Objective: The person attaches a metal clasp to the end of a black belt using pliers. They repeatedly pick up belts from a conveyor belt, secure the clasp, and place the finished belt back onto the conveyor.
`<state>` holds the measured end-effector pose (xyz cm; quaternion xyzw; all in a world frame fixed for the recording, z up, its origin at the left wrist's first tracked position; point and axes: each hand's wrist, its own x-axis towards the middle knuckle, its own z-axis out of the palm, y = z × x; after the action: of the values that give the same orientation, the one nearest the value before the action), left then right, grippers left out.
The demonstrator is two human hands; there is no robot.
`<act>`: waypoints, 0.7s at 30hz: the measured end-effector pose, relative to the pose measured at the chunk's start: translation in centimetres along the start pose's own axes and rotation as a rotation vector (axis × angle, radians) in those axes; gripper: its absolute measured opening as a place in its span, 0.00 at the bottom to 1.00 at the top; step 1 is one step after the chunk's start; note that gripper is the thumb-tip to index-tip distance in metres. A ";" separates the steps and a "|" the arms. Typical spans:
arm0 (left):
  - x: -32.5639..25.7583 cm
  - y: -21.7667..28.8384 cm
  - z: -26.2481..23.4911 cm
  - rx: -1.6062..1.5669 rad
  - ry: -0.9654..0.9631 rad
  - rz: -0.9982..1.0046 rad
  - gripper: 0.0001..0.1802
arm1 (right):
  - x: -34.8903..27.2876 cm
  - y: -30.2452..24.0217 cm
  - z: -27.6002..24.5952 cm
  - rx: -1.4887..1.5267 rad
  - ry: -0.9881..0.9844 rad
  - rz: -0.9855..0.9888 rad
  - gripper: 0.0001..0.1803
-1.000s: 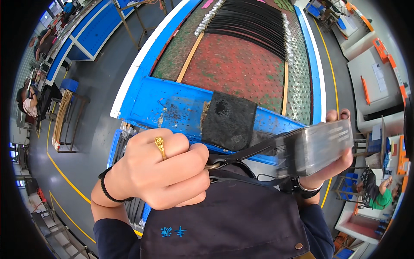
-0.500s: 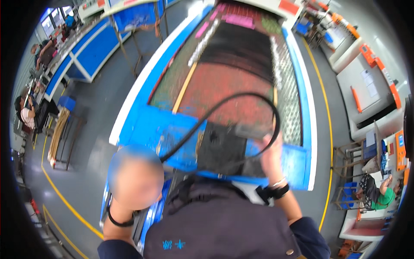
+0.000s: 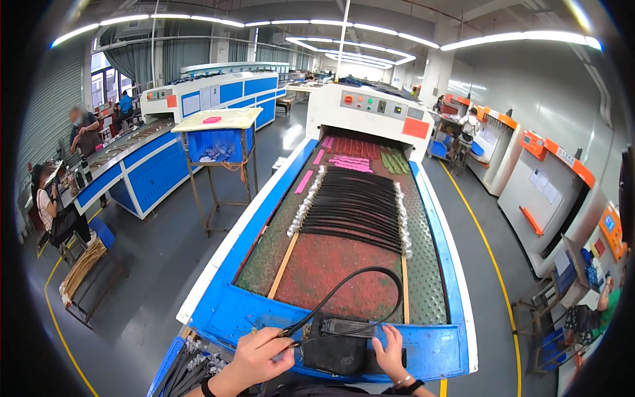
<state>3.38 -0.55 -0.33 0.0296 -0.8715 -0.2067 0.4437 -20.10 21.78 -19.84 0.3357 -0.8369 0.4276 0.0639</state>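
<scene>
In my left hand (image 3: 263,357), thumb and fingers pinch a thin black strap (image 3: 357,274) near its end. The strap arches up over the machine's front ledge, bends round at the right and runs back down toward that hand. My right hand (image 3: 391,354) is by the ledge, thumb and fingers apart, beside a black block (image 3: 337,354). Whether its fingertips touch the block or strap, I cannot tell. A small, dark, see-through piece (image 3: 340,327) lies on top of the block. Further up the belt (image 3: 331,264), several black straps (image 3: 357,208) lie side by side, their ends in silvery wrapping.
Two wooden strips (image 3: 282,268) run along the belt between blue-and-white side rails. Pink pieces (image 3: 350,163) lie near the machine's opening. More wrapped straps fill a blue bin (image 3: 169,364) at lower left. A stand with a blue crate (image 3: 215,145) is further left; people sit beyond.
My view has tilted up, showing more of the room. The strap's loop has come down, closer to the ledge. The right hand's fingers now show spread beside the block.
</scene>
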 end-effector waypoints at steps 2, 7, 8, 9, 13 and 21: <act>0.2 -0.4 0.3 0.001 0.015 0.017 0.11 | -1.7 -0.1 -1.6 -0.198 -0.040 -0.123 0.20; 1.0 -0.7 1.5 -0.075 0.024 0.002 0.10 | -6.9 -0.7 -2.7 -0.518 -0.276 -0.087 0.19; 1.1 -0.6 1.7 -0.095 0.032 -0.008 0.10 | -7.5 -0.4 -2.6 -0.542 -0.308 -0.085 0.20; 1.3 -0.6 1.8 -0.108 0.027 -0.007 0.10 | -7.6 -0.8 -2.7 -0.538 -0.306 -0.073 0.20; 1.6 -0.8 2.2 -0.128 0.018 0.002 0.10 | -7.8 0.0 -3.7 -0.552 -0.283 -0.028 0.21; 1.4 -1.3 2.8 -0.088 0.005 -0.001 0.11 | -6.3 0.1 -4.0 -0.615 -0.299 -0.059 0.16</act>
<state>0.20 -1.16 -1.22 0.0111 -0.8605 -0.2448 0.4466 -16.11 28.02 -19.91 0.3837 -0.9167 0.0996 0.0510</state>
